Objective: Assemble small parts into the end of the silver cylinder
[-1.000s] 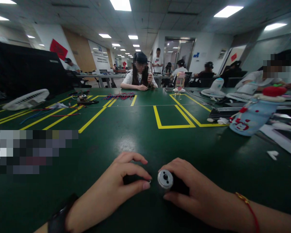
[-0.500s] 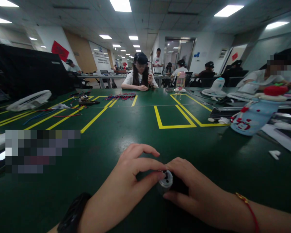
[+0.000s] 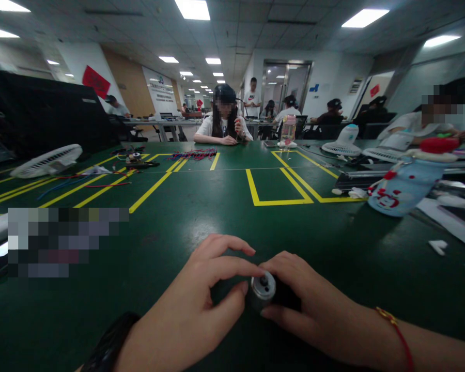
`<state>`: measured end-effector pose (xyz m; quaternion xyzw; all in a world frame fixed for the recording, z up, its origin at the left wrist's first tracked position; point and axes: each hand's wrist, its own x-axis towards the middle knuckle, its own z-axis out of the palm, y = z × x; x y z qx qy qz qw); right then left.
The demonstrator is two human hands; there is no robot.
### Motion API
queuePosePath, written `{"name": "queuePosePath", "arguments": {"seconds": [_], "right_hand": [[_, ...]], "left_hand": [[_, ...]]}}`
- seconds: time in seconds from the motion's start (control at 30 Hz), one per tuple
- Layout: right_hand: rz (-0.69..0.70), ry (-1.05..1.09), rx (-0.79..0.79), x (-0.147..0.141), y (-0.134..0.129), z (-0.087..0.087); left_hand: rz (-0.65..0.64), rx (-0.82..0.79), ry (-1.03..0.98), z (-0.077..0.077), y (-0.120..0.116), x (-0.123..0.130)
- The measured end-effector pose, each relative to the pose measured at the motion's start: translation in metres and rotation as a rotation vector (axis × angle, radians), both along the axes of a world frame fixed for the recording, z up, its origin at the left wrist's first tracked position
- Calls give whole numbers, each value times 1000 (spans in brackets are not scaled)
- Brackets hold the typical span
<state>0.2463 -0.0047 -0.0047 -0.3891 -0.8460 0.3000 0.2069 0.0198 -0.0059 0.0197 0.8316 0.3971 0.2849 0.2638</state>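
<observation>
Metal cylinder, one (image 3: 263,294): at the near edge of the scene, end face turned upward, with a dark centre and at least one small dark hole showing. Whether its base rests on the table cannot be told.

Hands, two. Right hand (image 3: 313,305): wrapped about the cylinder from the right, thumb on the near side, fingers on the far side, gripping it. Left hand (image 3: 205,294): thumb and index finger parted; the index fingertip lies at the far left of the cylinder's rim, apparently touching, and the thumb tip sits just left of the rim. Whether this hand carries any small part cannot be told.

Wrist items, two: one black band (image 3: 110,341), left; one red bracelet (image 3: 399,330), right.

Table, one, green (image 3: 170,232). Upon it: one blue cup (image 3: 403,186) with red top, right; one pink-lidded bottle (image 3: 289,129), far; one wire bundle (image 3: 194,154), red and blue, far left of centre; one white fan (image 3: 48,161), left.

Seated person, one, directly opposite (image 3: 207,129), far side.
</observation>
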Motion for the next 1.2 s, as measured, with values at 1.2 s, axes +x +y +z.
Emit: {"name": "queuePosePath", "arguments": {"seconds": [1.2], "right_hand": [[17,6,17,2,1,-3]], "left_hand": [[-23,-189,21,-7,-2,2]]}}
